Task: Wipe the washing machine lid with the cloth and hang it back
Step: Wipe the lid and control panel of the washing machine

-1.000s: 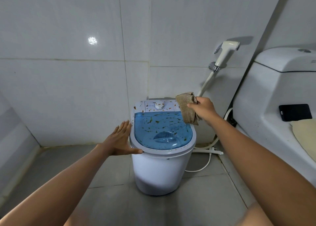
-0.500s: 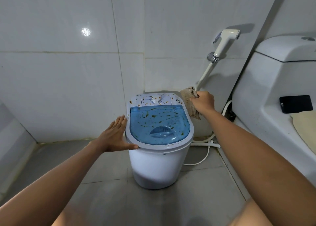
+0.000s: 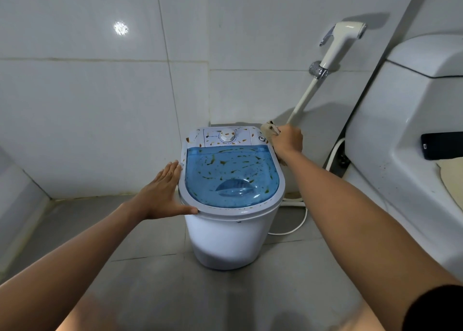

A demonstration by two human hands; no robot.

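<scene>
A small white washing machine (image 3: 225, 240) stands on the floor near the wall corner. Its blue see-through lid (image 3: 231, 176) is speckled with brown smears, and a white control panel with a dial (image 3: 227, 135) sits behind it. My left hand (image 3: 162, 192) lies flat with straight fingers against the machine's left rim, thumb on the front edge. My right hand (image 3: 288, 139) grips a beige cloth (image 3: 269, 128) at the machine's back right corner. Most of the cloth is hidden by the hand.
A white bidet sprayer (image 3: 343, 37) hangs on the wall holder above my right hand, its hose running down behind the machine. A toilet tank (image 3: 400, 110) stands at the right with a black phone (image 3: 442, 145) on its ledge. Grey floor tiles surround the machine.
My right hand has lowered the cloth to the machine's back right corner. My left hand has moved closer and now rests against the left rim. The view has shifted nearer.
</scene>
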